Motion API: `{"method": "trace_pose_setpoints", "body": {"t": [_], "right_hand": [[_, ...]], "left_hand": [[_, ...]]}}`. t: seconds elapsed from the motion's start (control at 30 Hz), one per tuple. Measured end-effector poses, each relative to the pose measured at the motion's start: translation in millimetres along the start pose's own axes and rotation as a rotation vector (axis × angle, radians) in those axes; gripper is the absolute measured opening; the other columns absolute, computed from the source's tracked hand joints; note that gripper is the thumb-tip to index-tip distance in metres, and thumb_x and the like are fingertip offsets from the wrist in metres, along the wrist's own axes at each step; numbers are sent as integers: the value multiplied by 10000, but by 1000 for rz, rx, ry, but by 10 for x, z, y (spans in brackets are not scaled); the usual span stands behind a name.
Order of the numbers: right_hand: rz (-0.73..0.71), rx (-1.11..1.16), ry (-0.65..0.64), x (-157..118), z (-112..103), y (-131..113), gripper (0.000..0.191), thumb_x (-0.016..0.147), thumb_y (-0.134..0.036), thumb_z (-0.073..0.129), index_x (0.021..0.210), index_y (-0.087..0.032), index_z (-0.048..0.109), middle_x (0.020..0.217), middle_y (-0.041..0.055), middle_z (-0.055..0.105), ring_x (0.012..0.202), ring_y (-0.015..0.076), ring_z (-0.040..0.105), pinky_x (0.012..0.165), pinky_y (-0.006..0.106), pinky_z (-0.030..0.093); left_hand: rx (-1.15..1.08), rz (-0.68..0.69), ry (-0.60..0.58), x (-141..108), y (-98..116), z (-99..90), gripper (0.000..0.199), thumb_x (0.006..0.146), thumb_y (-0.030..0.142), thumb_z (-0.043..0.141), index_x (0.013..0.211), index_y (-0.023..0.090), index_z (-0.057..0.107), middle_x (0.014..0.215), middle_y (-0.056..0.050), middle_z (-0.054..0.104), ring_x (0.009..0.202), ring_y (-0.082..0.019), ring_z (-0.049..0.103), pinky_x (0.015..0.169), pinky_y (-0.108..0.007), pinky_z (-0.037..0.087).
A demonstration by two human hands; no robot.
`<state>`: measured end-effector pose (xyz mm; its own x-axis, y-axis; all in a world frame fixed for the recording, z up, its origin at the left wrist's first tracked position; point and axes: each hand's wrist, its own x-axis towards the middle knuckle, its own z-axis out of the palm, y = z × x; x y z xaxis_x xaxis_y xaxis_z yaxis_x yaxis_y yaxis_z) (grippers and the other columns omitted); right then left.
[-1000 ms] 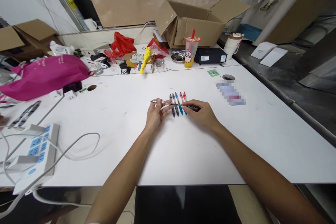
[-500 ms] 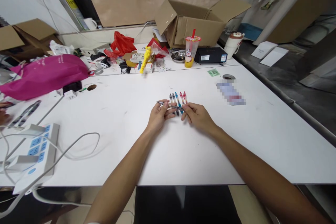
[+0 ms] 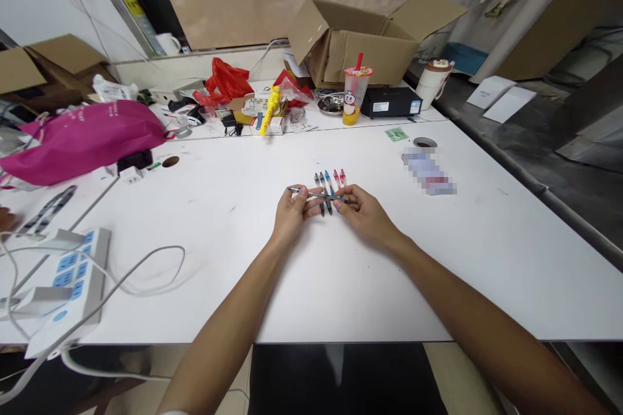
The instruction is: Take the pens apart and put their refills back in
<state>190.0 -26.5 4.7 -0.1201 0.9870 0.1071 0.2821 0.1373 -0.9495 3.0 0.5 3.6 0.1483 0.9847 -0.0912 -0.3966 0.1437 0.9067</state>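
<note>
A slim silver-and-dark pen-like thing (image 3: 316,194) is held sideways above the table between both hands; its exact kind is too small to make out. My left hand (image 3: 289,215) pinches its left part between thumb and fingers. At its darker right end, the fingers of my right hand (image 3: 368,213) are closed on it. Beneath the hands lies a row of pens: two black pens (image 3: 322,179), a blue pen (image 3: 328,177) and two red pens (image 3: 342,177). My fingers partly cover their lower ends.
On the white table (image 3: 195,220), a power strip (image 3: 100,272) with cables lies left, near a pink bag (image 3: 92,139). Behind stand a drink cup (image 3: 351,100), a black box (image 3: 392,104) and an open carton (image 3: 365,55). Tape (image 3: 424,142) lies right. Another person's hand (image 3: 6,219) shows at far left.
My right fingers have shifted their hold and curled closer around the thing's right end. The thing has moved slightly left with my left hand. The row of pens stays put.
</note>
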Motion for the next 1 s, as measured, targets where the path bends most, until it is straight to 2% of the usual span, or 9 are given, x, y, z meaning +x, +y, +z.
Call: {"method": "trace_pose_setpoints", "body": {"t": [0.1,0.2,0.37,0.47,0.6,0.7,0.83,1.0], "right_hand": [[-4,-36,0,-3,1,-5,350,954,-539,525,840,-214,588,724,2,610,626,150,510,611,307,398],[-43,-46,19,1,8,-1,304,934,-517,571,920,-216,611,853,27,653,722,169,554,663,318,422],[-40,-74,-11,-1,23,6,334,950,-528,535,875,-213,616,817,30,641,727,181,546,679,334,421],[-37,-78,-18,-7,31,9,358,961,-534,508,871,-208,627,767,22,623,662,167,510,627,323,400],[-88,-62,61,-13,37,-3,293,894,-500,634,957,-214,646,850,27,648,707,169,526,635,315,402],[-44,-99,24,-22,38,-18,327,943,-509,553,860,-208,649,751,13,621,636,155,487,611,314,380],[-59,-89,10,-30,46,-8,304,923,-511,597,933,-215,660,790,8,628,655,152,495,613,302,376],[64,6,-112,-25,62,7,496,986,-600,417,809,-202,657,546,-49,406,492,124,344,514,289,286]], "left_hand": [[13,3,-3,0,5,2,383,843,460,752,990,192,521,1156,-150,745,905,-207,761,718,-278,594],[11,6,5,7,14,4,364,852,450,746,987,195,524,1131,-140,752,882,-198,761,696,-267,588],[29,0,11,12,19,4,347,861,444,738,982,191,532,1081,-130,760,866,-200,759,702,-281,590],[47,5,-5,7,19,7,359,860,456,736,994,191,535,1096,-137,757,878,-205,760,708,-284,591],[42,2,2,0,27,13,370,851,469,740,992,195,536,1082,-135,761,891,-214,762,705,-281,591],[41,4,6,-4,30,13,375,842,471,749,984,194,538,1051,-125,767,866,-206,761,699,-279,590],[33,19,4,-7,28,13,380,840,472,751,979,193,535,1036,-110,767,831,-185,755,671,-255,578],[13,34,-40,-1,29,8,400,823,475,766,987,207,517,1022,-85,767,811,-167,748,662,-234,562]]}}
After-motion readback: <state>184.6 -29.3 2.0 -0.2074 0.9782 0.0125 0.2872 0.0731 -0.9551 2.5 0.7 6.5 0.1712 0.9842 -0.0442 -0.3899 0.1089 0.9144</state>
